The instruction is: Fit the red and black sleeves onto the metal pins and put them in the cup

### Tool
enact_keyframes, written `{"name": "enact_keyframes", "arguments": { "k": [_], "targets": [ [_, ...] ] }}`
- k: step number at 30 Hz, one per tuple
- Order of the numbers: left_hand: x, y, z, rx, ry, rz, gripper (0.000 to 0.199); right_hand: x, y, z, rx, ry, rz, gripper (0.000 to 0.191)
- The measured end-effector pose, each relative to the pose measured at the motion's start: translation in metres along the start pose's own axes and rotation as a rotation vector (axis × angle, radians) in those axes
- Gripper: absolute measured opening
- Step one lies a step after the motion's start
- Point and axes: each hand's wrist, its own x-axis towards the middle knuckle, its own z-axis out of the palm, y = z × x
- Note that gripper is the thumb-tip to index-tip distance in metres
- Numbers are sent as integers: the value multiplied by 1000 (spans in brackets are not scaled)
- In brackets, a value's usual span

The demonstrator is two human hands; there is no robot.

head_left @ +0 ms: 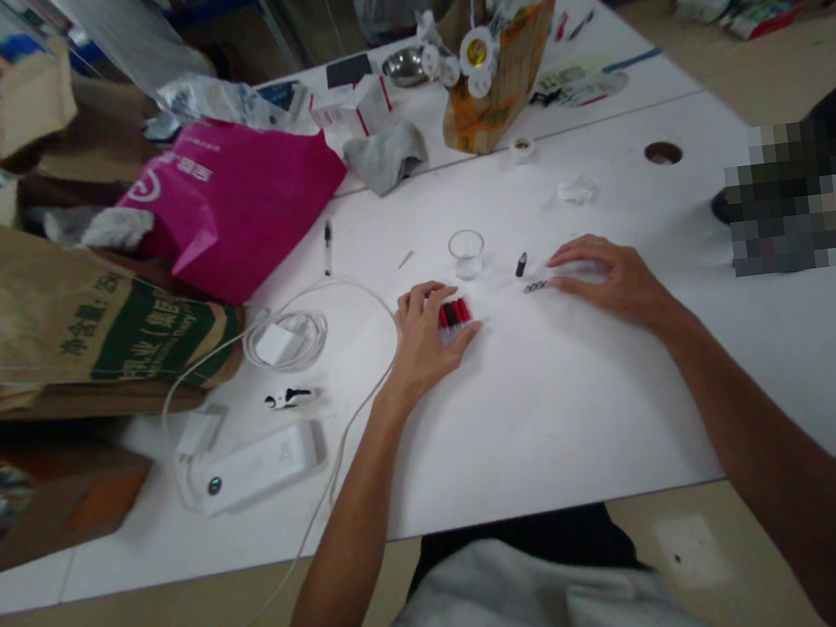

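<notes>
On the white table, my left hand is around a small row of red and black pieces, its thumb and fingers spread to either side of them. My right hand is to the right, thumb and fingers apart, the thumb tip beside a small dark patterned piece. Just above that piece lies a short black object. A clear round cup stands beyond and between my hands. Whether my left fingertips touch the row is hard to tell.
White cables, a power bank and a pen lie left. Behind them are a magenta bag and cardboard boxes. A grey cloth, metal bowl and paper bag stand at the back.
</notes>
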Motion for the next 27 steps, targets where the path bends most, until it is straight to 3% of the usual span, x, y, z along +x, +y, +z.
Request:
{"name": "enact_keyframes", "arguments": {
  "k": [7, 13, 20, 27],
  "targets": [
    [7, 0, -15, -204, 301, -46, 27, 3, 10, 2, 63, 281, 98, 31],
    [12, -6, -16, -550, 490, -214, 21, 8, 21, 4, 190, 511, 158, 32],
    [16, -20, -18, -851, 626, -331, 23, 10, 34, 3, 192, 570, 166, 19],
    [17, -18, -24, -1046, 571, -372, 15, 10, 26, 2, 179, 529, 172, 14]
  ]
}}
